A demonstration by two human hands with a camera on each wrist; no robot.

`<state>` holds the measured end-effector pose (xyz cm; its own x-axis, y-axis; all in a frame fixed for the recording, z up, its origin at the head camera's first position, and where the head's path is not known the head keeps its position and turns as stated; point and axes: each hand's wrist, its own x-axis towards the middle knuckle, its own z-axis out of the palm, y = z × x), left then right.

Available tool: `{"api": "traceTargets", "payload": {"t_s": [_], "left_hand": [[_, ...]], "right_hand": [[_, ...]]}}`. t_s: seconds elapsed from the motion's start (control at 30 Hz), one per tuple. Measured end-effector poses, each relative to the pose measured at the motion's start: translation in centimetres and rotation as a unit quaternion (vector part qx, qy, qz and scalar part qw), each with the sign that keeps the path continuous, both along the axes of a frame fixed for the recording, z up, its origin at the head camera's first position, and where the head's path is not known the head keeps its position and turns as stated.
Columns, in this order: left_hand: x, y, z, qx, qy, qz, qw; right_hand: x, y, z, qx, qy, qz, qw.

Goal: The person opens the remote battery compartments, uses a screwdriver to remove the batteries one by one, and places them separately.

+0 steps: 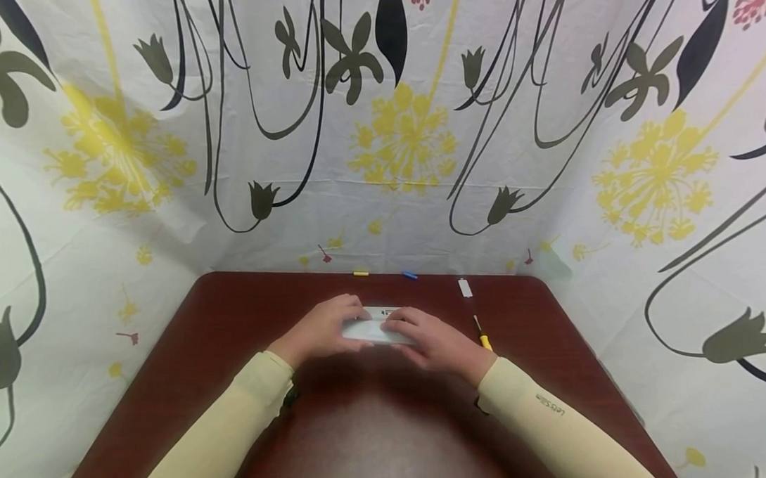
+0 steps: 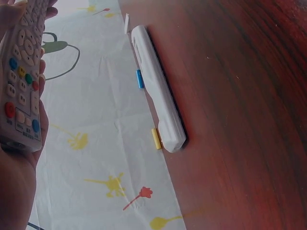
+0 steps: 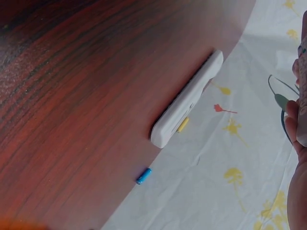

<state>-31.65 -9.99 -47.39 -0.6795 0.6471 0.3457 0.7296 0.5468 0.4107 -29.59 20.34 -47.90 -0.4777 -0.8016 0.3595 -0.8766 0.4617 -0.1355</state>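
Both hands hold a pale remote control (image 1: 364,330) above the table, one at each end. My left hand (image 1: 323,329) grips its left end, and my right hand (image 1: 432,336) has the right end. In the left wrist view, that remote's face shows many buttons, some coloured, with fingers wrapped behind it. A second white remote (image 2: 160,91) lies face down on the table below, with openings in its back. Just beyond it are a yellow battery (image 1: 361,273) and a blue battery (image 1: 409,274).
A small white cover (image 1: 465,287) lies near the back right of the dark red table (image 1: 246,300). A screwdriver with a yellow handle (image 1: 484,341) is right of my right hand. Patterned cloth (image 1: 407,217) hangs around the back and sides.
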Motion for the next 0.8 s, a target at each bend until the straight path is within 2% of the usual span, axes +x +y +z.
{"api": "traceTargets", "payload": {"t_s": [0.47,0.8], "left_hand": [[0.16,-0.03,-0.06,-0.005,-0.006,0.006,1.0],[0.24,0.07,-0.16,-0.009,-0.013,0.012,0.9998]], "right_hand": [[-0.04,-0.06,0.3,0.02,-0.01,-0.007,0.9997],[-0.22,-0.36,0.55,0.025,-0.009,0.003,0.9996]]}}
